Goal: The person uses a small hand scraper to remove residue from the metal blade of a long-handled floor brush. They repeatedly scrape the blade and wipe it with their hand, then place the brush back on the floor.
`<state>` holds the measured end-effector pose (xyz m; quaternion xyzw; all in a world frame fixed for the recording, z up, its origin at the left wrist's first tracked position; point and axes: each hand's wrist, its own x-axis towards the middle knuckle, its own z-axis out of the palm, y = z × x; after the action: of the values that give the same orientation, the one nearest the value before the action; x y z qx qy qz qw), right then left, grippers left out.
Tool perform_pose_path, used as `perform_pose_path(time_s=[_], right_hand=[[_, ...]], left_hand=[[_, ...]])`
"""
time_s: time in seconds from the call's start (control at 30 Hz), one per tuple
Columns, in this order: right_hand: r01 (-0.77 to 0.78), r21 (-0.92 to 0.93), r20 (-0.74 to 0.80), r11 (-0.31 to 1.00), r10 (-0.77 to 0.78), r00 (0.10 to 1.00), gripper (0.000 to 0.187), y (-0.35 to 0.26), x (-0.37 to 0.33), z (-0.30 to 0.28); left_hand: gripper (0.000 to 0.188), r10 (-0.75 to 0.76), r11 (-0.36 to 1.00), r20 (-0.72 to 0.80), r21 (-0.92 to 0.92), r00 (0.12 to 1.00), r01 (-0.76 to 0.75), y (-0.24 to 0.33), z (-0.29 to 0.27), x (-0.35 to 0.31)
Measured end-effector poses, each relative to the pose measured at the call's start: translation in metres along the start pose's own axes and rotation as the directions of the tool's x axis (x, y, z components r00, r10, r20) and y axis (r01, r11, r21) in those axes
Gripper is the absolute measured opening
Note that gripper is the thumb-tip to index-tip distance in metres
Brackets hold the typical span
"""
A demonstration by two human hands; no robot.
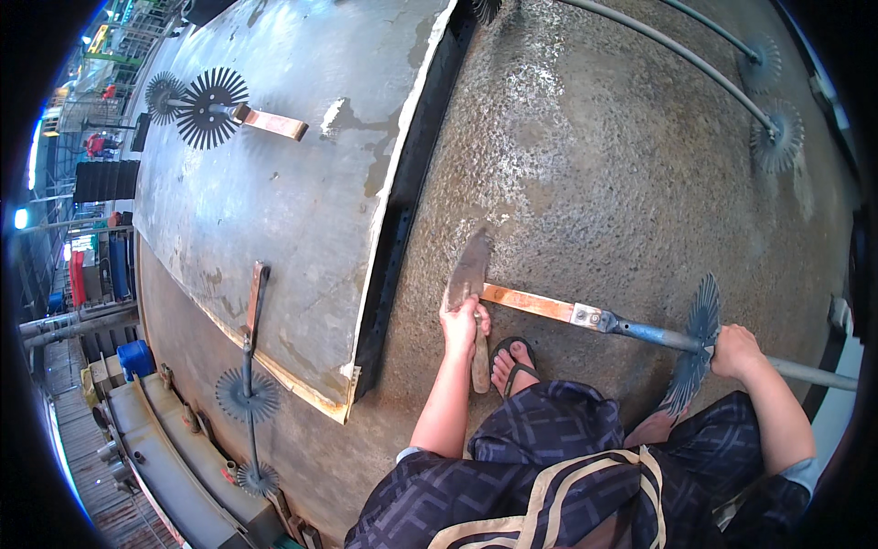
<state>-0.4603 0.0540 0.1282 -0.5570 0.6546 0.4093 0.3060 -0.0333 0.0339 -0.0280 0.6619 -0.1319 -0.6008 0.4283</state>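
Note:
My left hand (465, 325) is closed around a trowel-like tool (469, 265) with a broad, worn, pointed blade and a wooden handle (480, 361). The blade points away from me, beside the end of a copper bar (526, 300). That flat bar is bolted through a bracket (593, 317) to a blue-grey metal rod (654, 334). A slotted blue disc (700, 343) sits around the rod at right. Just beyond it, my right hand (736, 349) is closed around the rod, whose pale pipe (814, 373) continues to the right edge.
A large grey sheet (302, 210) with a pale, dark-sided edge lies at left, bearing a black slotted disc with a copper bar (274, 124). Another disc rod (247, 393) stands lower left. Long pipes (686, 55) with discs lie upper right. My sandalled foot (514, 366) rests on rough brown ground.

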Motion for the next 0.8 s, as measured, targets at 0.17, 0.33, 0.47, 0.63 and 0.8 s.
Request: perform_pose_path(time_s=[0.17,0.33,0.47,0.63,0.8], right_hand=[[-0.016,-0.01,0.004,1.0,0.016,1.0,0.027,-0.001,0.0,-0.001],[-0.003,-0.033,0.022,0.999,0.004,1.0,0.027,-0.001,0.0,-0.003],[-0.024,-0.014,-0.008,1.0,0.024,1.0,0.027,-0.004,-0.003,-0.005],[-0.024,-0.032,0.004,0.999,0.024,1.0,0.027,-0.006,-0.003,-0.007],[-0.039,-0.027,0.026,0.999,0.039,0.999,0.027,-0.008,-0.004,-0.008]], left_hand=[[0.015,0.094,0.992,0.096,0.072,0.991,-0.102,0.003,0.005,-0.006],[0.01,0.084,0.96,0.16,0.253,0.984,-0.123,0.007,0.009,-0.014],[0.016,0.088,0.923,0.083,0.368,0.993,-0.113,0.005,0.002,-0.002],[0.021,0.353,0.617,0.174,0.696,0.919,-0.368,-0.019,0.016,-0.048],[0.023,0.295,0.774,-0.028,0.593,0.955,-0.222,-0.018,0.004,-0.032]])
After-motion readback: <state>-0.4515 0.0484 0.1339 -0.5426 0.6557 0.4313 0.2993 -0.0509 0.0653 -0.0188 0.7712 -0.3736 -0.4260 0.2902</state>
